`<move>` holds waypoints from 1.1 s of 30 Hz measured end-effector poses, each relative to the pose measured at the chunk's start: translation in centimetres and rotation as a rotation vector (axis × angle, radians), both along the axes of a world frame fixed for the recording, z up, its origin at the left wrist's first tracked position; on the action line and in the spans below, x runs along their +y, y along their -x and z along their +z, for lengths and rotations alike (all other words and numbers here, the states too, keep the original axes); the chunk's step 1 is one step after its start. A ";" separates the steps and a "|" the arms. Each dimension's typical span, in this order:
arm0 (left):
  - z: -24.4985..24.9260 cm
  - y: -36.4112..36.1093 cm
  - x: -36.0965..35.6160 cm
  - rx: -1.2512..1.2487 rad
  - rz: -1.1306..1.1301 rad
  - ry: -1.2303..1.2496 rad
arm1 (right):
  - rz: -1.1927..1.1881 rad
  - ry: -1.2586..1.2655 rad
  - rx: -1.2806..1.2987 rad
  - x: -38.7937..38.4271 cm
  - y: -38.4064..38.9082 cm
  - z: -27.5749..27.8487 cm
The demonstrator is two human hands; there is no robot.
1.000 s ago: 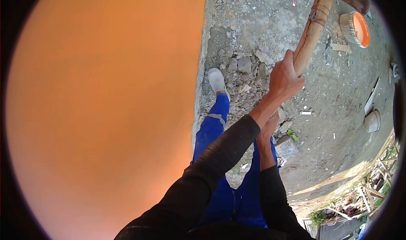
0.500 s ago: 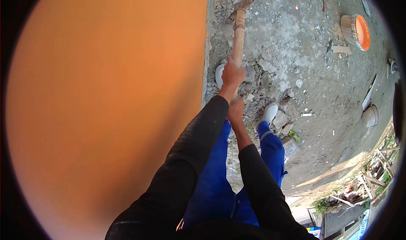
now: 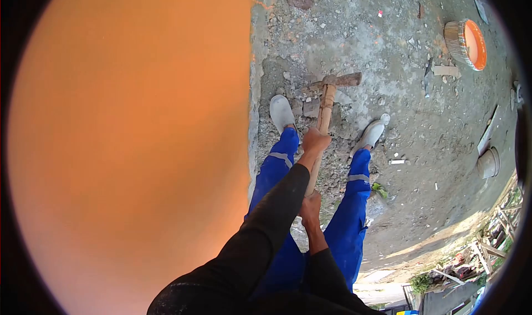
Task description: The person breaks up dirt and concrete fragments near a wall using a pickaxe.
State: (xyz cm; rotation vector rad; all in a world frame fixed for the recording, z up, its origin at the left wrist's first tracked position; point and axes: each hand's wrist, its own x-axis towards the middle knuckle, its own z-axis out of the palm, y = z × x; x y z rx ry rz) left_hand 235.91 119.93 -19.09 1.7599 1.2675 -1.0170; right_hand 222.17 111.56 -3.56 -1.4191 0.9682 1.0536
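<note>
A pickaxe (image 3: 325, 112) is gripped two-handed; its wooden handle (image 3: 314, 173) is encircled midway by the left hand (image 3: 316, 141) and lower down by the right hand (image 3: 310, 205), fingers curled in on both. The rusty head (image 3: 349, 80) is positioned beyond two grey shoes (image 3: 281, 112), laterally between them; contact with the ground (image 3: 410, 204) cannot be determined.

the left hand (image 3: 316, 141), fingers curled tight, sits ahead of the equally curled right hand (image 3: 311, 204).
</note>
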 end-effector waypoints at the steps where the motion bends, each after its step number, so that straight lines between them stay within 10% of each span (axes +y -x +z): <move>1: 0.6 -0.2 -1.1 -0.015 0.008 -0.007 | -0.021 -0.020 -0.014 -1.1 1.4 -0.9; 7: 2.3 -0.3 -6.8 -0.341 0.176 0.139 | 0.198 0.100 -0.141 -6.5 1.4 -1.4; 15: 20.3 -19.0 -2.7 -1.132 0.107 0.268 | 0.000 -0.026 -0.722 -4.3 -14.5 -3.1; 19: 23.9 -25.8 1.6 -1.590 0.053 -0.081 | 0.042 -0.052 -0.943 1.9 -24.3 -1.0; 22: 22.6 -25.8 4.4 -1.371 0.055 -0.112 | 0.005 -0.108 -0.981 5.6 -27.5 -1.9; 29: -0.2 -9.7 1.7 -0.505 0.087 -0.210 | 0.248 0.033 -0.852 2.0 -15.5 -12.8; 33: -0.9 -12.4 0.7 -0.450 0.138 -0.191 | 0.375 0.004 -0.421 -0.8 -19.1 -10.5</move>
